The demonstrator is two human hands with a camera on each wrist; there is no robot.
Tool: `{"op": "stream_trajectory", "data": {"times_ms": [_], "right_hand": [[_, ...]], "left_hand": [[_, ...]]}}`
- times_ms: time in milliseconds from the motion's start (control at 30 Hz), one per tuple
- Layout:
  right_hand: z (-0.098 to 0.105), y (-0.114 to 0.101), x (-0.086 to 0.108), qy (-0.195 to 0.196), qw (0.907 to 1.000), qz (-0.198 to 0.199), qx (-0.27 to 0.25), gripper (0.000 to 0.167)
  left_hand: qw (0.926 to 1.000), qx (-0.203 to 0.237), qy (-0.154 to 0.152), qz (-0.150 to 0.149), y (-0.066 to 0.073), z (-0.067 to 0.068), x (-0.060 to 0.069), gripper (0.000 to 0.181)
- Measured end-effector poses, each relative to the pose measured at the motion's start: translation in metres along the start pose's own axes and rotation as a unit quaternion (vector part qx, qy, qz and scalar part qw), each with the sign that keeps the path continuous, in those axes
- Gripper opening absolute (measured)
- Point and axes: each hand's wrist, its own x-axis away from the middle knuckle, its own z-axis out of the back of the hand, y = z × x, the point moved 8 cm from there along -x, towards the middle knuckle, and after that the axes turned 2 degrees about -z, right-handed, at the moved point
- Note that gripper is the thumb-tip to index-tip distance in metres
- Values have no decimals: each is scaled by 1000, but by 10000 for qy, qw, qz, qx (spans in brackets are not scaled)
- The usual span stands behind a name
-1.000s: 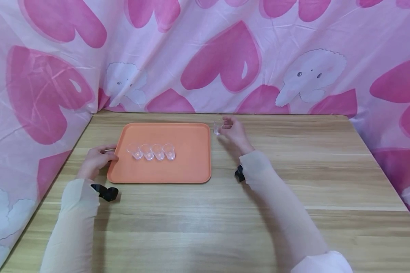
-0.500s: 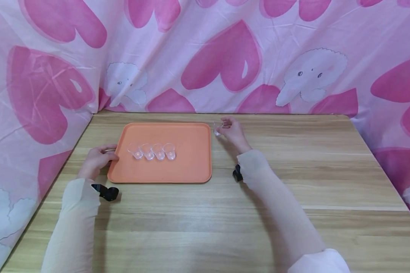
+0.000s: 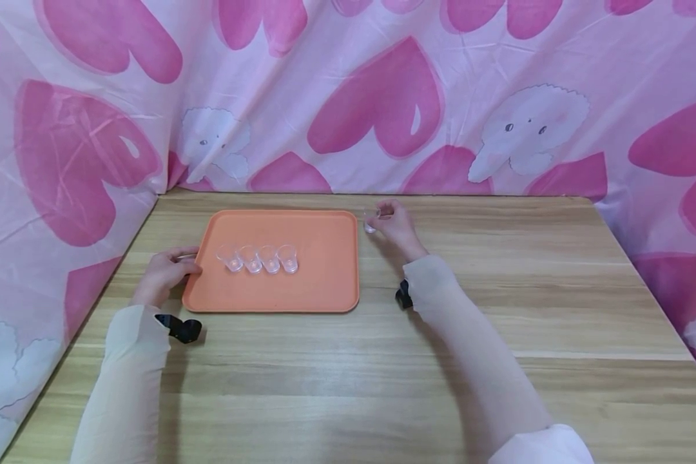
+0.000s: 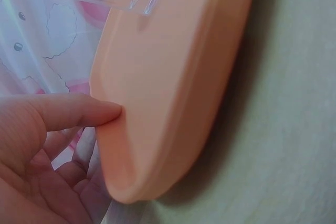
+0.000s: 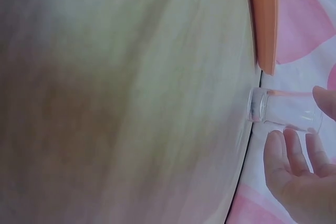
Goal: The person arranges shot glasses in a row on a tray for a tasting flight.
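Observation:
My left hand (image 3: 161, 274) holds the left rim of an orange tray (image 3: 325, 283). In the left wrist view its thumb (image 4: 100, 111) presses on the inside of the rim, and the other fingers are partly hidden behind the tray. Several small clear shot glasses (image 3: 272, 261) stand in a row on the tray, left of its middle. Just off the tray's far right corner, my right hand (image 3: 399, 225) holds another clear shot glass (image 5: 291, 109) between thumb and fingers. That glass is upright, its thick base at or very near the tabletop.
A wooden table (image 3: 336, 386) carries everything, its far edge close behind the tray and the right hand. A pink heart-patterned cloth (image 3: 377, 96) hangs behind the table and along both sides. Each wrist wears a black camera (image 3: 180, 327).
The glass in the right hand has shifted very slightly toward the near side beside the tray corner. The left hand, the tray and the row of glasses have stayed put.

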Motion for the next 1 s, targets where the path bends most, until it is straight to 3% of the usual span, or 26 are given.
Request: {"op": "stream_trajectory", "data": {"times_ms": [233, 433, 733, 1000], "right_hand": [[2, -3, 4, -37, 10000, 27, 22, 47], [-4, -20, 12, -128, 9992, 337, -165, 40], [-33, -43, 27, -440, 9970, 576, -272, 42], [-63, -51, 46, -945, 9939, 574, -16, 37]], "left_hand": [[10000, -35, 62, -50, 1, 1, 0, 67], [10000, -59, 63, -21, 0, 2, -1, 67], [9998, -84, 56, -150, 1, 2, -1, 67], [9999, -99, 61, -96, 1, 3, -1, 67]]}}
